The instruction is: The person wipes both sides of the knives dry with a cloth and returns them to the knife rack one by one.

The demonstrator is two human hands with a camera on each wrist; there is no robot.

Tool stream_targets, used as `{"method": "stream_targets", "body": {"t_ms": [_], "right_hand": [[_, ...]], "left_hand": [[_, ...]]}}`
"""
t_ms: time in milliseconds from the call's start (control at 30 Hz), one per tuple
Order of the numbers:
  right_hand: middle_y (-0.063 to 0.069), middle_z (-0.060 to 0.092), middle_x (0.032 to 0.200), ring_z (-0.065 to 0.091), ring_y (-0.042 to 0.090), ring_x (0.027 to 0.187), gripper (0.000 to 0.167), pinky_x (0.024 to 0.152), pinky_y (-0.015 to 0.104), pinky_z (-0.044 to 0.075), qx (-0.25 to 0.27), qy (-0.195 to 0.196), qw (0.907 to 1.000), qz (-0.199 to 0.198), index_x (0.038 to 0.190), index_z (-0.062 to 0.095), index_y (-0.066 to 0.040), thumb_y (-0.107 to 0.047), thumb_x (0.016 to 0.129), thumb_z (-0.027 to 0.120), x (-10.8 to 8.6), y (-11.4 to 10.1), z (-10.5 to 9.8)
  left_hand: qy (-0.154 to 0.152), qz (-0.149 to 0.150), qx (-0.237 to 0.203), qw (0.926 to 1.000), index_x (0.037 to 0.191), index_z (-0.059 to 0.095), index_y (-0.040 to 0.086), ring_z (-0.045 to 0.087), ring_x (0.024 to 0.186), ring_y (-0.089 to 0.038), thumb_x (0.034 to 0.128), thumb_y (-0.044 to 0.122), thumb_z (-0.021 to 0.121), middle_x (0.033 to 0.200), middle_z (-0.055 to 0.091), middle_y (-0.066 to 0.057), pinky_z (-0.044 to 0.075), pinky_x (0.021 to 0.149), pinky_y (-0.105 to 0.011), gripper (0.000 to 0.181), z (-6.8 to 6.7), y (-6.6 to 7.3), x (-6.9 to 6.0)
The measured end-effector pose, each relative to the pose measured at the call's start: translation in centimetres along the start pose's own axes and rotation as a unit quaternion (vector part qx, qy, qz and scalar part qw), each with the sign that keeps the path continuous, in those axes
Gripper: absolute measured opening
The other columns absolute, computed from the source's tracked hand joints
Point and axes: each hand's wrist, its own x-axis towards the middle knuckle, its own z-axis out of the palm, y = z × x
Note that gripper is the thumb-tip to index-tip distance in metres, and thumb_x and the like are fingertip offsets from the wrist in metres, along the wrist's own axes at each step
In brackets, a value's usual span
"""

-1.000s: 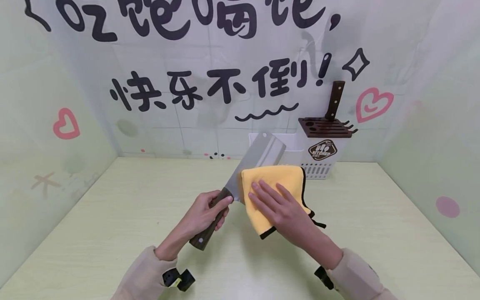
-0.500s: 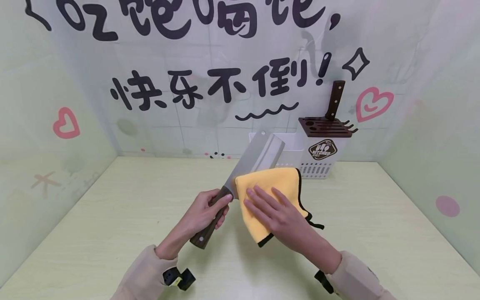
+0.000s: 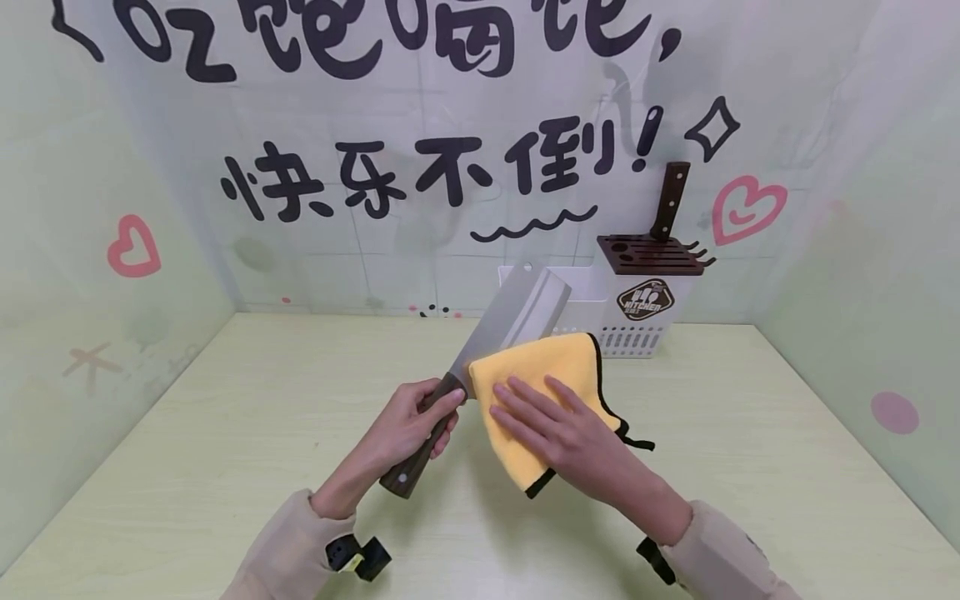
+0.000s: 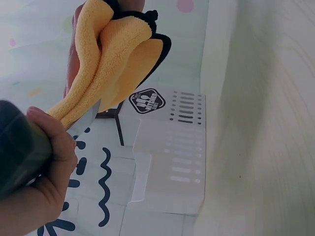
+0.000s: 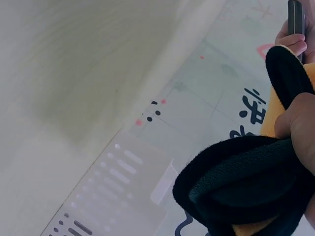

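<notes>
In the head view, my left hand (image 3: 412,425) grips the dark wooden handle of a cleaver (image 3: 501,321). Its broad steel blade slants up and to the right, above the table. My right hand (image 3: 573,437) holds a yellow cloth (image 3: 536,362) with black edging against the lower part of the blade, fingers lying over the cloth. From the left wrist, the cloth (image 4: 113,59) appears folded around the blade, most of which it hides. The right wrist view shows the thumb side of the hand (image 5: 302,132) on the cloth, whose dark underside (image 5: 241,182) faces the camera.
A white perforated knife holder (image 3: 637,333) with a dark brown slotted top stands by the back wall, behind the blade. One knife handle (image 3: 670,204) sticks up from it. Pale walls close in the light wooden table (image 3: 262,417) at the back and both sides.
The right hand and cloth have slid slightly down and left along the blade toward the handle, uncovering more of it. The left hand has hardly moved.
</notes>
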Motion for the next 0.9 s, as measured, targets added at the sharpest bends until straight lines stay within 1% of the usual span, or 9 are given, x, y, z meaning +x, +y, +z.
{"method": "stream_targets", "body": {"t_ms": [233, 400, 600, 800, 900], "right_hand": [[0.008, 0.043, 0.134, 0.039, 0.021, 0.123, 0.047, 0.097, 0.043, 0.035, -0.003, 0.004, 1.0, -0.008, 0.126, 0.049, -0.008, 0.005, 0.085, 0.031, -0.1, 0.6, -0.1], [0.008, 0.042, 0.135, 0.039, 0.022, 0.124, 0.048, 0.098, 0.044, 0.033, -0.002, -0.002, 1.0, -0.006, 0.127, 0.048, -0.008, 0.005, 0.082, 0.035, -0.2, 1.0, -0.2], [0.007, 0.04, 0.136, 0.036, 0.022, 0.126, 0.052, 0.099, 0.044, 0.032, 0.014, -0.022, 0.9995, 0.018, 0.128, 0.046, -0.008, 0.006, 0.078, 0.044, -0.4, 1.7, -0.4], [0.008, 0.041, 0.135, 0.036, 0.022, 0.126, 0.049, 0.099, 0.044, 0.032, -0.006, -0.028, 0.999, 0.036, 0.128, 0.047, -0.008, 0.005, 0.081, 0.041, -0.6, 2.6, -0.3], [0.008, 0.041, 0.136, 0.035, 0.023, 0.126, 0.049, 0.1, 0.044, 0.031, -0.001, -0.033, 0.9982, 0.051, 0.128, 0.047, -0.008, 0.006, 0.081, 0.045, -0.8, 3.0, -0.2]], "left_hand": [[-0.001, -0.001, 0.001, 1.0, 0.089, 0.047, -0.007, 0.047, 0.044, -0.011, 0.0932, 0.028, 0.047, 0.065, 0.049, -0.006, 0.043, 0.041, -0.026, 0.036, -0.1, 0.2, -0.1], [-0.004, -0.001, 0.005, 1.0, 0.087, 0.047, -0.006, 0.047, 0.044, -0.011, 0.0932, 0.028, 0.047, 0.064, 0.049, -0.007, 0.043, 0.04, -0.026, 0.035, -0.1, 0.2, -0.1], [-0.011, 0.0, 0.012, 0.9999, 0.086, 0.047, -0.006, 0.047, 0.044, -0.011, 0.0933, 0.028, 0.046, 0.065, 0.049, -0.01, 0.043, 0.04, -0.026, 0.034, -0.1, 0.2, -0.2], [-0.027, 0.0, 0.019, 0.9995, 0.089, 0.048, -0.006, 0.048, 0.045, -0.011, 0.0931, 0.028, 0.047, 0.065, 0.049, -0.006, 0.044, 0.041, -0.025, 0.034, -0.2, 0.1, -0.2], [-0.036, 0.003, 0.022, 0.9991, 0.09, 0.048, -0.006, 0.048, 0.045, -0.011, 0.0933, 0.027, 0.047, 0.065, 0.05, -0.006, 0.043, 0.041, -0.025, 0.033, -0.2, 0.1, -0.2]]}}
